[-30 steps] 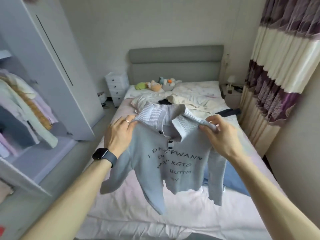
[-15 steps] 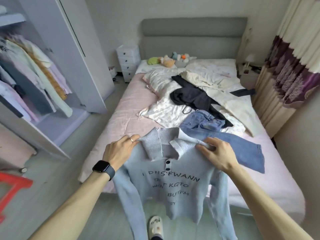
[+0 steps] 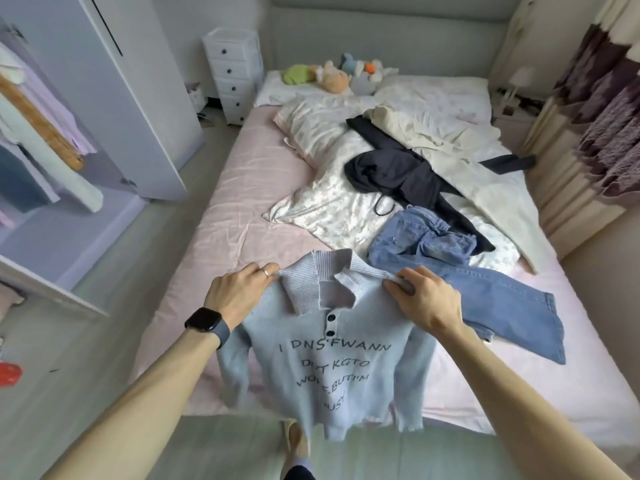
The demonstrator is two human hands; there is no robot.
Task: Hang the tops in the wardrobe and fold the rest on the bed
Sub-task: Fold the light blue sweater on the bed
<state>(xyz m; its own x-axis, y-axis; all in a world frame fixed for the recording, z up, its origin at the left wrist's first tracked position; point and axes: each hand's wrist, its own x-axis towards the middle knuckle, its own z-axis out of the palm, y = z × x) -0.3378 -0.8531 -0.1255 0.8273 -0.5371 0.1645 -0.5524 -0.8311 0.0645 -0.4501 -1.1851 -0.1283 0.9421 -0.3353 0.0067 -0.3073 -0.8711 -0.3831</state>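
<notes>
The pale blue knitted collared top [image 3: 332,368] hangs long-axis down at the pink-sheeted bed [image 3: 235,209] foot, left hand [image 3: 239,296] and right hand [image 3: 426,303] each pinching a shoulder; the open white wardrobe [image 3: 138,98] stands off left, nearer the left hand

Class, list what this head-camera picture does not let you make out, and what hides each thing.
Head view: the printed words on the pale blue knitted collared top are blurred and unreadable lower down.
The right hand and the top cover part of the blue denim jeans.
White wardrobe: the left edge cuts off its hanging clothes.
Crumpled black garment: folds hide its shape, so its type is unclear.
</notes>
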